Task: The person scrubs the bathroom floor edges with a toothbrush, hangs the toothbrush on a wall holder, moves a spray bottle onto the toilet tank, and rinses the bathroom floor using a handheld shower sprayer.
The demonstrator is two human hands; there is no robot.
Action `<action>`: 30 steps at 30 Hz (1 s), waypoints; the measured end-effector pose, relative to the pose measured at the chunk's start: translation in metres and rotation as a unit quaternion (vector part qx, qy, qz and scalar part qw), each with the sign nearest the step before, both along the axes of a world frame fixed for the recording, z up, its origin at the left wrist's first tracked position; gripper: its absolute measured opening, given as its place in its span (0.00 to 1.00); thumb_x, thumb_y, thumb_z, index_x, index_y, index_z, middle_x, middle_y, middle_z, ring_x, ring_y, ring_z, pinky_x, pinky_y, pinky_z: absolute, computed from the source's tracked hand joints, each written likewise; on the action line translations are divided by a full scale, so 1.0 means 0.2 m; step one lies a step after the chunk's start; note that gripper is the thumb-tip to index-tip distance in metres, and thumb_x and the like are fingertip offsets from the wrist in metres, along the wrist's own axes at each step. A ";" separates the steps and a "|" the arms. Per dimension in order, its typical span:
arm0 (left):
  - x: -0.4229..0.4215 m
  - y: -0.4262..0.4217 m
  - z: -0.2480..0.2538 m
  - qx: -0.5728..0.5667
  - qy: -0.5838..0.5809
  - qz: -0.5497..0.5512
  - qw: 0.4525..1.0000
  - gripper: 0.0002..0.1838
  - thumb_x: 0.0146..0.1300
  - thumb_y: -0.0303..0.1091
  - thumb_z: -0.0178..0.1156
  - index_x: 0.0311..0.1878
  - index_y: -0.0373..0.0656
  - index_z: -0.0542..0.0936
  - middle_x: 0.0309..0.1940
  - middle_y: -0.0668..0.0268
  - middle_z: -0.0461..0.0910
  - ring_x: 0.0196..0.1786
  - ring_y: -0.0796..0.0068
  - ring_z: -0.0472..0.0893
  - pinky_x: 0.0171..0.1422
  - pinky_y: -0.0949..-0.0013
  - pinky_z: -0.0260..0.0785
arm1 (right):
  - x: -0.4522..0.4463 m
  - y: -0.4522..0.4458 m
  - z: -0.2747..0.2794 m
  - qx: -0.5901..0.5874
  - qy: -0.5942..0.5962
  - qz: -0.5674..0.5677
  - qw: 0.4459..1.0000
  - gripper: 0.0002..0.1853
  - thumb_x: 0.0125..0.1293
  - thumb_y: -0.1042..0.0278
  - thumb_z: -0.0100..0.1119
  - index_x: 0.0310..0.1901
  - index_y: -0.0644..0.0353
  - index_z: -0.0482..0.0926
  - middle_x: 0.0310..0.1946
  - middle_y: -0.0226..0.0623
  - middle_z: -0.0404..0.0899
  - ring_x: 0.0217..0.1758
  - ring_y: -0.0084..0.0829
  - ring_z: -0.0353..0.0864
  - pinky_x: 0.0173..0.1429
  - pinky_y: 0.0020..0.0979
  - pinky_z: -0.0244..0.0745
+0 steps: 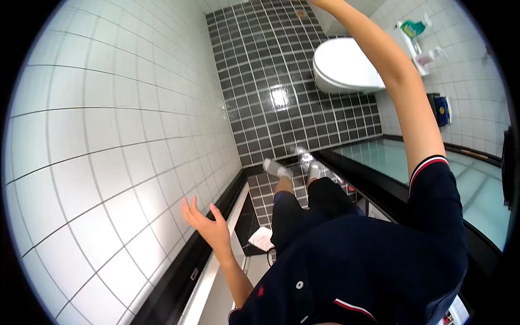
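My left hand (pixel 208 226) is raised at the left with its fingers spread and nothing in them. It appears in front of the white tiled wall (pixel 124 179), near a black frame edge (pixel 176 276); whether it touches either I cannot tell. My right arm (pixel 398 70) stretches forward past the toilet, and its hand lies beyond the top edge of the view. Below that arm stands a white toilet (pixel 344 62) with its lid down.
Dark square tiles (pixel 260 81) cover the floor, crossed by a black threshold (pixel 292 161) at my feet. A green bottle (pixel 413 28) and a pale bottle (pixel 431 56) stand by the toilet. Frosted glass panels (pixel 482 189) are at right. White paper or cloth (pixel 261 238) lies low beside my leg.
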State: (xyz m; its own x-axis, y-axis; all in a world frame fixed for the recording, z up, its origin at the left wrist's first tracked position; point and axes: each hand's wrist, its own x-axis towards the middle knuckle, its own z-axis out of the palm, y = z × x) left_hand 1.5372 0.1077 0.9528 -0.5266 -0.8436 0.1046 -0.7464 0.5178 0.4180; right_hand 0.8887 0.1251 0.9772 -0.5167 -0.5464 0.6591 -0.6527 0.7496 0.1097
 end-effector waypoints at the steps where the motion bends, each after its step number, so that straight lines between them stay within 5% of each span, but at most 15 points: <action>1: -0.05 -0.04 -0.01 0.020 0.021 0.013 0.999 0.24 0.68 0.30 0.57 0.66 0.35 0.69 0.72 0.49 0.60 0.74 0.48 0.58 0.77 0.50 0.49 | -0.06 -0.01 0.05 -0.001 0.003 -0.006 1.000 0.30 0.66 0.46 0.60 0.53 0.69 0.72 0.37 0.49 0.77 0.41 0.49 0.80 0.40 0.45 0.76; 5: -0.24 -0.24 -0.01 0.061 0.091 0.001 0.994 0.24 0.67 0.29 0.56 0.65 0.33 0.68 0.71 0.48 0.62 0.73 0.47 0.59 0.76 0.49 0.50 | -0.20 -0.01 0.23 0.170 -0.133 0.088 0.972 0.18 0.72 0.59 0.54 0.56 0.61 0.70 0.42 0.50 0.80 0.44 0.49 0.83 0.46 0.47 0.79; 7: -0.37 -0.32 -0.02 0.068 0.107 -0.027 0.992 0.24 0.67 0.29 0.56 0.65 0.33 0.68 0.71 0.48 0.62 0.73 0.47 0.59 0.76 0.49 0.50 | -0.18 0.00 0.31 0.271 -0.169 0.014 0.948 0.30 0.67 0.44 0.57 0.51 0.71 0.71 0.34 0.49 0.80 0.37 0.49 0.82 0.36 0.46 0.76; 8: -0.44 -0.37 -0.01 0.074 0.114 -0.046 0.990 0.24 0.67 0.29 0.56 0.65 0.34 0.67 0.71 0.47 0.62 0.73 0.47 0.60 0.76 0.49 0.51 | -0.22 0.06 0.25 0.212 -0.022 0.106 0.971 0.28 0.67 0.43 0.56 0.47 0.66 0.73 0.28 0.48 0.82 0.33 0.49 0.84 0.33 0.47 0.76; 9: -0.51 -0.41 0.00 0.073 0.113 -0.055 0.989 0.24 0.67 0.29 0.56 0.65 0.34 0.67 0.71 0.47 0.62 0.73 0.47 0.60 0.76 0.49 0.51 | -0.28 0.05 0.19 0.194 -0.021 0.086 0.977 0.21 0.74 0.48 0.50 0.52 0.60 0.68 0.32 0.46 0.81 0.35 0.48 0.84 0.34 0.45 0.79; 15: -0.99 -0.58 0.06 0.106 0.117 -0.098 0.983 0.24 0.68 0.31 0.56 0.66 0.34 0.67 0.71 0.47 0.62 0.73 0.48 0.61 0.76 0.51 0.52 | -0.59 0.02 0.09 0.075 -0.099 0.074 0.989 0.20 0.74 0.46 0.48 0.46 0.58 0.66 0.26 0.44 0.81 0.31 0.50 0.84 0.31 0.47 0.77; 21: -1.40 -0.68 0.00 0.083 0.018 -0.142 0.986 0.24 0.70 0.32 0.55 0.66 0.34 0.67 0.69 0.46 0.64 0.73 0.47 0.62 0.76 0.52 0.53 | -0.99 -0.18 -0.09 -0.194 -0.288 0.028 0.937 0.22 0.69 0.50 0.58 0.50 0.61 0.66 0.28 0.59 0.81 0.34 0.60 0.82 0.36 0.53 0.78; 23: -1.57 -0.70 0.00 0.106 0.016 -0.142 0.984 0.24 0.70 0.33 0.56 0.66 0.33 0.68 0.68 0.45 0.66 0.72 0.48 0.64 0.76 0.53 0.53 | -1.10 -0.30 -0.14 -0.249 -0.276 0.035 0.928 0.28 0.65 0.39 0.60 0.44 0.61 0.68 0.20 0.53 0.78 0.25 0.54 0.82 0.30 0.48 0.78; 26: -1.71 -0.78 -0.10 0.169 0.038 -0.111 0.979 0.24 0.70 0.34 0.56 0.65 0.34 0.69 0.67 0.46 0.67 0.70 0.49 0.67 0.74 0.53 0.57 | -1.19 -0.47 -0.11 -0.256 -0.281 0.053 0.923 0.34 0.61 0.30 0.60 0.41 0.60 0.72 0.16 0.47 0.76 0.21 0.49 0.80 0.26 0.44 0.75; 30: -2.08 -0.88 0.04 0.212 0.046 -0.123 0.969 0.24 0.70 0.35 0.56 0.66 0.36 0.69 0.63 0.48 0.72 0.63 0.52 0.73 0.67 0.55 0.64 | -1.37 -0.66 -0.09 -0.179 -0.247 0.068 0.950 0.32 0.61 0.30 0.58 0.44 0.57 0.77 0.19 0.45 0.78 0.24 0.50 0.81 0.29 0.45 0.76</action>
State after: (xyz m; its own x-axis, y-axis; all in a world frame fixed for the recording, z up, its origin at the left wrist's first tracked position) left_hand 1.1206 -0.0679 0.9608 -0.7217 -0.6717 -0.1674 -0.5722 0.4429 0.6902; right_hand 0.6145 -0.0063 0.9601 -0.7516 -0.4168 0.5112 -0.6521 0.5859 -0.4811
